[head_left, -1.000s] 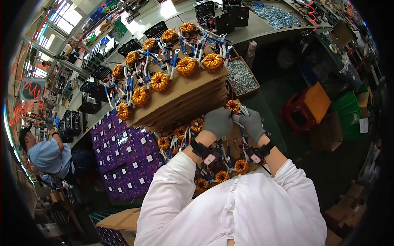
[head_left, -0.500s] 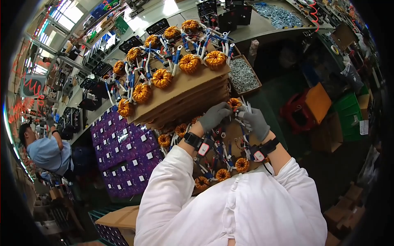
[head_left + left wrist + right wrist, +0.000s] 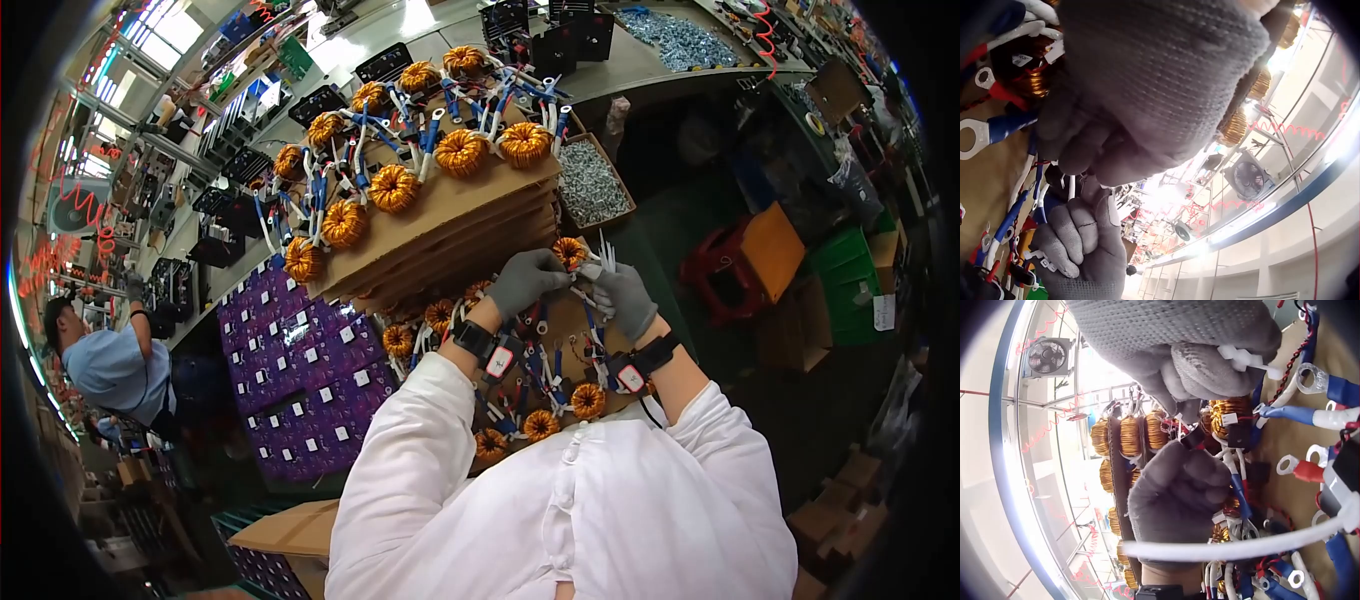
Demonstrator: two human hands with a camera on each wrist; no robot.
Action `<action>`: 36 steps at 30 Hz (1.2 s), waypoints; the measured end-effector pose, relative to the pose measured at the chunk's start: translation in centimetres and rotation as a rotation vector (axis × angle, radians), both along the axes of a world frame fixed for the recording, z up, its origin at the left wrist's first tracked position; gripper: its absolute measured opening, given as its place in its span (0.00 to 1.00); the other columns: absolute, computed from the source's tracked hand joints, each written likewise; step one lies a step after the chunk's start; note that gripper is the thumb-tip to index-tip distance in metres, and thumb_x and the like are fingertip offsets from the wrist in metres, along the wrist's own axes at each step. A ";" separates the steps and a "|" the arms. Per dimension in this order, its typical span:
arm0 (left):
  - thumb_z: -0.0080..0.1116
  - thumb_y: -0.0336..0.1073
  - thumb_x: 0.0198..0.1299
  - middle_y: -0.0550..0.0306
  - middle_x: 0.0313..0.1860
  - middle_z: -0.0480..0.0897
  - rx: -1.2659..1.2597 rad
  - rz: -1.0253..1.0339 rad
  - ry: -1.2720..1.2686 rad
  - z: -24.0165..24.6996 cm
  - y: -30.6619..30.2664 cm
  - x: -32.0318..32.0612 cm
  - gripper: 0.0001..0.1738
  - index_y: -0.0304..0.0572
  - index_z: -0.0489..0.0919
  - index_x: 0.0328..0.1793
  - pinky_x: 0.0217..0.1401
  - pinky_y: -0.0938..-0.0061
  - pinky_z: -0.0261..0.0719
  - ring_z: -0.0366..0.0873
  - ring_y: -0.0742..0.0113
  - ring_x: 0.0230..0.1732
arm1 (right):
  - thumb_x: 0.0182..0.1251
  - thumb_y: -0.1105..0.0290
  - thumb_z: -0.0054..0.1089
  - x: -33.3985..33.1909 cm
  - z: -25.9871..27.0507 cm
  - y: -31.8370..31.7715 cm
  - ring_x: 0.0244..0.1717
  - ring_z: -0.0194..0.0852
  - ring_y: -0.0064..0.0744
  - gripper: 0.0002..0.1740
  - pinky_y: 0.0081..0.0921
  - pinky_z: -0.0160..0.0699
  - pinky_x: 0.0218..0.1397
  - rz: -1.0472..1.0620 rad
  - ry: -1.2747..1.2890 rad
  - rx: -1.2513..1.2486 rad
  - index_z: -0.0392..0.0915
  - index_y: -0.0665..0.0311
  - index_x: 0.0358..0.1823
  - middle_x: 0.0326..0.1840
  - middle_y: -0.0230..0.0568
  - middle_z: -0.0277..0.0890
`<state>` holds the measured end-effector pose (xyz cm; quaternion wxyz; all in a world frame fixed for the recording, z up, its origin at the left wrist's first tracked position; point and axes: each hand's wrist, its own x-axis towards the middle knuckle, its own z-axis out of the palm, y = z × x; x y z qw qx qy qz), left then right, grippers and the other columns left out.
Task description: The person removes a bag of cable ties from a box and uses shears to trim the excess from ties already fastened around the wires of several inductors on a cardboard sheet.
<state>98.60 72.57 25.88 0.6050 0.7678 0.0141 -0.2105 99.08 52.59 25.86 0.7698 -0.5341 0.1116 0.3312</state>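
Observation:
Both hands wear grey knit gloves and meet at a copper-wound toroid coil point(image 3: 570, 252) at the far edge of the nearer cardboard layer. My right hand point(image 3: 625, 298) grips a bunch of white cable ties point(image 3: 607, 256), whose tails stick up past the fingers; tie heads point(image 3: 1244, 359) poke out of its curled fingers in the right wrist view. My left hand point(image 3: 525, 282) has its fingers curled, thumb and forefinger pinching a small black piece point(image 3: 1193, 436) beside the coil. In the left wrist view the gloved knuckles cover most of that grip. A white strip point(image 3: 1235, 550) crosses the right wrist view.
Ahead stands a stack of cardboard sheets point(image 3: 450, 240) topped with several coils point(image 3: 393, 189) and blue-sleeved ring-terminal leads. Screws fill a box point(image 3: 628, 205) beside it. Purple packages point(image 3: 300, 385) lie left, and another person point(image 3: 120, 375) works farther left. A red stool point(image 3: 715, 270) stands right.
The left hand has drawn slightly left and down from the coil, then edged back toward the right hand. The ties in the right hand now point more upright.

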 end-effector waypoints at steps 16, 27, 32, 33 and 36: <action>0.64 0.43 0.56 0.53 0.33 0.83 0.207 0.010 -0.124 0.6 -0.8 -0.8 0.16 0.38 0.80 0.42 0.41 0.71 0.76 0.80 0.67 0.35 | 0.60 0.67 0.65 -0.1 -1.1 -0.6 0.24 0.75 0.18 0.11 0.14 0.70 0.22 0.018 -0.034 -0.001 0.79 0.66 0.41 0.29 0.36 0.79; 0.63 0.47 0.54 0.53 0.35 0.83 0.668 -0.140 -0.502 0.9 -2.1 -1.1 0.21 0.48 0.77 0.51 0.42 0.62 0.78 0.82 0.51 0.39 | 0.58 0.75 0.64 -0.9 1.7 0.8 0.29 0.78 0.22 0.08 0.16 0.77 0.32 -0.204 -0.107 -0.036 0.80 0.71 0.38 0.35 0.39 0.80; 0.62 0.44 0.53 0.57 0.39 0.82 0.838 -0.173 -0.569 -0.9 -2.9 -0.5 0.22 0.53 0.77 0.56 0.42 0.63 0.78 0.80 0.53 0.43 | 0.57 0.74 0.64 -2.7 0.9 2.1 0.19 0.65 0.15 0.06 0.15 0.62 0.21 -0.233 -0.259 -0.101 0.79 0.67 0.36 0.24 0.31 0.75; 0.61 0.43 0.53 0.57 0.41 0.81 0.866 -0.153 -0.620 -1.2 -3.0 -0.6 0.24 0.54 0.77 0.58 0.43 0.64 0.78 0.80 0.55 0.45 | 0.56 0.75 0.64 -2.9 1.4 2.1 0.20 0.66 0.13 0.06 0.15 0.63 0.23 -0.193 -0.271 -0.120 0.80 0.66 0.35 0.24 0.30 0.75; 0.60 0.47 0.53 0.54 0.48 0.79 0.690 -0.203 -0.626 -0.3 -2.3 -1.9 0.28 0.56 0.75 0.62 0.48 0.62 0.77 0.77 0.56 0.51 | 0.58 0.71 0.65 -2.3 3.5 0.7 0.18 0.63 0.11 0.08 0.13 0.60 0.19 -0.184 -0.221 -0.170 0.80 0.65 0.38 0.21 0.25 0.71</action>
